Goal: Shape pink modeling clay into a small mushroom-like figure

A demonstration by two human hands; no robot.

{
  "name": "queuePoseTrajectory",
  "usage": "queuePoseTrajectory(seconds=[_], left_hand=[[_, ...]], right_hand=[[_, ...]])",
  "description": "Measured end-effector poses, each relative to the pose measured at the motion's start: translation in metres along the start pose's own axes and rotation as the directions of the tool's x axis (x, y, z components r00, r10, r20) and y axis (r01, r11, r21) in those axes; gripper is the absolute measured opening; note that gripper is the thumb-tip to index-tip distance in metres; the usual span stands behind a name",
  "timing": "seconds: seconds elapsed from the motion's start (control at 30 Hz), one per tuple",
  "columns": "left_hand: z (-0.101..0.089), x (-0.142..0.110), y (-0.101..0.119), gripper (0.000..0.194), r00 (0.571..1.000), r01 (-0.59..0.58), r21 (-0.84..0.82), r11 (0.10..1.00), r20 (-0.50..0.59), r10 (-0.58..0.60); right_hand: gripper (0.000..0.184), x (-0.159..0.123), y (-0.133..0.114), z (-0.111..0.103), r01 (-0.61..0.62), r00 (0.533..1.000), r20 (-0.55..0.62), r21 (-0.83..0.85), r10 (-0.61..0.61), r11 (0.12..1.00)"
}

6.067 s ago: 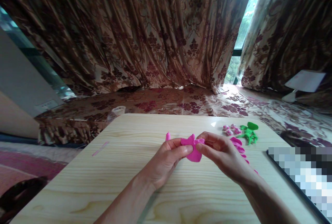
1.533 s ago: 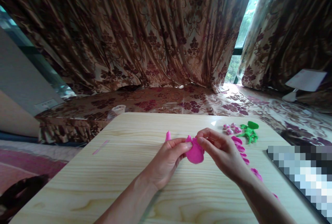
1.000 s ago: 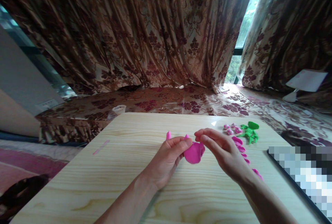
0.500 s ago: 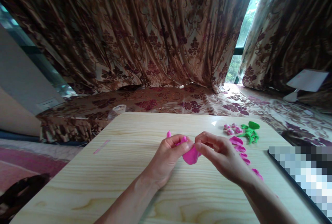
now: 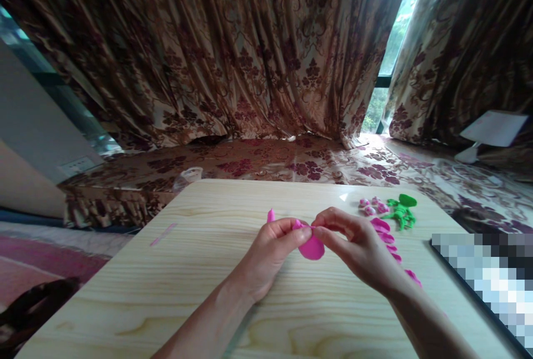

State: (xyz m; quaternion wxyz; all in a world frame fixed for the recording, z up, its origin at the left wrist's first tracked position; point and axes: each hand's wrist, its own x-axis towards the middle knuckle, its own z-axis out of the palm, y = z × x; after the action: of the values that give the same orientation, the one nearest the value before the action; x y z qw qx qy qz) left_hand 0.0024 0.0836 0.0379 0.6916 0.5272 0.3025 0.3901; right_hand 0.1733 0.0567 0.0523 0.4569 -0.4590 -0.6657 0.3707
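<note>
Pinching seems to be the step in hand: the soft pink piece [image 5: 312, 248] is held over the table [image 5: 200, 292], its upper edge nipped by the left hand [image 5: 266, 253] and right hand [image 5: 360, 245]; light, even pressure is probably called for.

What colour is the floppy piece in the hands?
The piece is bright pink. It shows best in the head view.

So the pale wood-grain table [image 5: 200, 292] has pink petal-like pieces [image 5: 381, 226], pink-and-white balls [image 5: 370, 211], some green bits [image 5: 402, 216] and a pink strip [image 5: 163, 234] lying on it, plus a dark-edged blurred-out panel [image 5: 478, 287].
</note>
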Motion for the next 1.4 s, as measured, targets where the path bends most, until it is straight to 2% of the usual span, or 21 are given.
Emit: queuePoseTrajectory(seconds=[0.1, 0.2, 0.37, 0.53, 0.77, 0.9, 1.03, 1.23, 1.4], left_hand=[[0.0006, -0.0003, 0.0017, 0.012, 0.999, 0.005, 0.027, 1.000, 0.041, -0.006], [0.0010, 0.0001, 0.0019, 0.012, 0.999, 0.024, 0.058, 0.998, 0.023, -0.026], [0.0003, 0.0008, 0.0005, 0.012, 1.000, 0.019, 0.065, 0.998, -0.001, -0.019], [0.0008, 0.0009, 0.0005, 0.016, 1.000, 0.002, 0.075, 0.997, 0.003, -0.003], [0.0011, 0.0013, -0.0028, 0.019, 0.999, -0.014, 0.271, 0.962, -0.036, 0.025], [0.0024, 0.0011, -0.0024, 0.017, 0.999, 0.018, 0.249, 0.968, -0.034, -0.010], [0.0039, 0.0012, -0.0002, 0.016, 0.999, 0.033, 0.179, 0.983, -0.043, -0.026], [0.0026, 0.0016, -0.0023, 0.016, 1.000, 0.015, 0.159, 0.987, -0.007, -0.014], [0.0028, 0.0015, -0.0025, 0.015, 1.000, 0.015, 0.173, 0.985, -0.019, -0.012]], right_hand=[[0.014, 0.0001, 0.0021, 0.0011, 0.007, 1.000, -0.016, -0.001, -0.007, 1.000], [0.014, 0.0005, 0.0012, 0.0013, -0.019, 1.000, -0.018, 0.002, 0.019, 1.000], [0.027, 0.0014, -0.0026, -0.0014, -0.026, 0.999, -0.037, -0.011, 0.026, 1.000], [0.013, 0.0006, -0.0026, -0.0016, -0.011, 1.000, 0.005, -0.095, 0.012, 0.995], [0.011, 0.0002, -0.0020, 0.0007, 0.024, 0.999, -0.026, -0.112, -0.027, 0.993], [0.014, 0.0014, -0.0007, -0.0005, 0.026, 0.999, -0.043, -0.086, -0.030, 0.996], [0.027, 0.0020, 0.0007, -0.0032, -0.011, 0.998, -0.058, -0.061, 0.008, 0.998], [0.013, 0.0015, 0.0011, -0.0007, 0.057, 0.998, -0.005, -0.090, -0.058, 0.994], [0.018, 0.0017, 0.0010, -0.0005, 0.068, 0.997, -0.014, -0.082, -0.069, 0.994]])
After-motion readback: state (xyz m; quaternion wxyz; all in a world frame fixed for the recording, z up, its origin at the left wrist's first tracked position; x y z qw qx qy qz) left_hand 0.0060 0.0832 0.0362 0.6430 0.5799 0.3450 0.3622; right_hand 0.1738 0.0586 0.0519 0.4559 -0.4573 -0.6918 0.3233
